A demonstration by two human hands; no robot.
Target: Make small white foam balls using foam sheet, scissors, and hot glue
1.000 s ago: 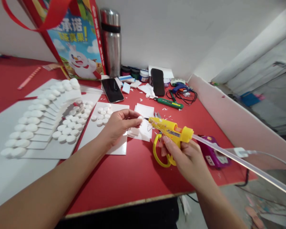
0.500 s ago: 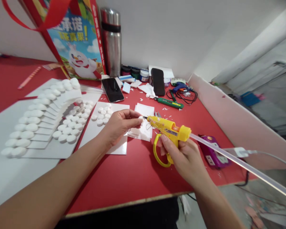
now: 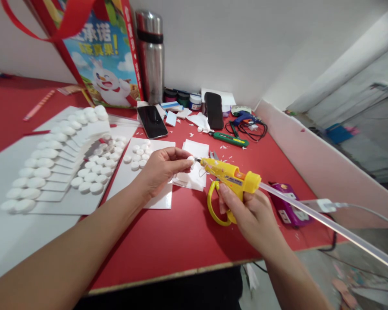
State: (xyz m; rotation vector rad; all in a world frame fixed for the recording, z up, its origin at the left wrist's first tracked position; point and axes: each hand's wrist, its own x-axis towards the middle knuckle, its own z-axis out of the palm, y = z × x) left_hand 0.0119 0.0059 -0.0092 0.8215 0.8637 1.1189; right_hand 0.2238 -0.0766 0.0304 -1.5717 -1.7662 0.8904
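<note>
Yellow glue gun (image 3: 230, 173) sits in the right hand (image 3: 254, 213), whose fingers are wrapped round its handle; whether the trigger is squeezed I cannot tell. Its long axis slants across in front of the person: the dark nozzle (image 3: 198, 160) points left and a little away from the body, and the clear glue stick (image 3: 320, 219) runs out behind, past the grip, to the right and towards the body. Just ahead of the nozzle, the left hand (image 3: 161, 170) pinches a small white disc (image 3: 190, 159) between thumb and forefinger; nozzle and disc are so close that I cannot say whether they touch. Applying glue to the disc looks to be the step in hand, and the next move seems to call for a steady pinch with fingertips clear of the tip. Beneath that pinch lie white paper pieces (image 3: 198, 148). Left of it, loose discs (image 3: 141, 156) rest on a white board (image 3: 160, 200), with rows of discs (image 3: 40, 172) farther left. Beyond the gun lies a green tool (image 3: 230, 139); right of its grip, a purple box (image 3: 287, 203).
</note>
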